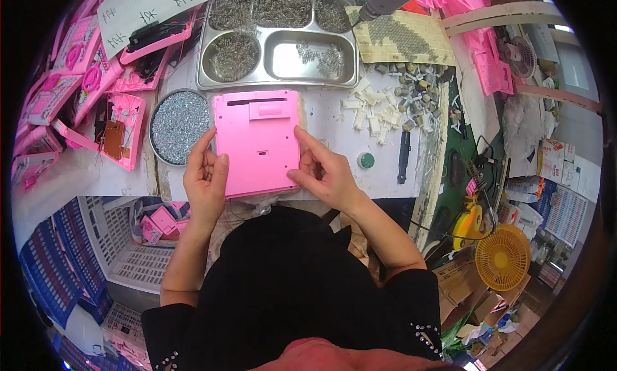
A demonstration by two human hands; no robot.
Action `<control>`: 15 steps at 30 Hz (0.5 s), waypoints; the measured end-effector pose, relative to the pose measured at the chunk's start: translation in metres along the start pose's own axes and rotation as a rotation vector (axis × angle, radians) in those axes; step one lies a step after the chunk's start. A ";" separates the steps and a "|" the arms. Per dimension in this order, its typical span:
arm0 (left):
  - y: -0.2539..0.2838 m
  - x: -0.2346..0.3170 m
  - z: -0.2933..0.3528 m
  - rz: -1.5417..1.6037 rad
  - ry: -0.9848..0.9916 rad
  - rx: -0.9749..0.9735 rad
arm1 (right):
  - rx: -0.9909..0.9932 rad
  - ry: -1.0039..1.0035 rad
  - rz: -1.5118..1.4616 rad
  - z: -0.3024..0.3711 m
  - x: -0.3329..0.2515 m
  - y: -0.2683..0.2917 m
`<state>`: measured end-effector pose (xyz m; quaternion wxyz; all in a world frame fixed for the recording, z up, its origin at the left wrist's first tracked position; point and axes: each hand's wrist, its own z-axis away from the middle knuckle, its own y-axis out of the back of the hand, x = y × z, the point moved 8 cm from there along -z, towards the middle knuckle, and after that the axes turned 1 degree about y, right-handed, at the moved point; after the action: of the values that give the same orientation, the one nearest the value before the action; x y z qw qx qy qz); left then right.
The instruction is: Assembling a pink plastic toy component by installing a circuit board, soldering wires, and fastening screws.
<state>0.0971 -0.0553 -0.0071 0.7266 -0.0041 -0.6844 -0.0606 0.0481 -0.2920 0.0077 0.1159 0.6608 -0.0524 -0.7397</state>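
Observation:
A flat, squarish pink plastic housing [260, 136] lies in front of me, with a long slot and a raised rectangular part near its far edge and small holes in its face. My left hand [207, 178] grips its left side, thumb on the near left edge and fingers curled beside it. On the opposite side my right hand [326, 177] holds the right edge between thumb and index finger. What lies under the housing is mostly hidden. Close to my left fingers stands a round dish of small silvery screws [181, 127].
Beyond the housing sits a divided metal tray [276, 83] with small metal parts. White plastic pieces [379, 111], a green-capped item [366, 160] and a dark rod [403, 158] lie to the right. Pink casings [125, 130] pile up at left; a powered screwdriver [379, 8] hangs above.

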 end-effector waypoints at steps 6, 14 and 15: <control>0.003 0.007 -0.002 -0.258 -0.028 -0.002 | -0.133 0.104 0.301 -0.012 -0.015 -0.005; 0.008 -0.001 0.003 -0.402 -0.075 0.014 | -0.097 0.111 0.838 -0.007 -0.017 -0.014; 0.008 0.000 0.000 -0.434 -0.085 -0.007 | -0.080 0.108 0.836 -0.008 -0.017 -0.015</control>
<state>0.0977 -0.0475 -0.0062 0.6671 0.1380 -0.6990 -0.2177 0.0565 -0.2726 0.0192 0.4342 0.6153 -0.2808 -0.5950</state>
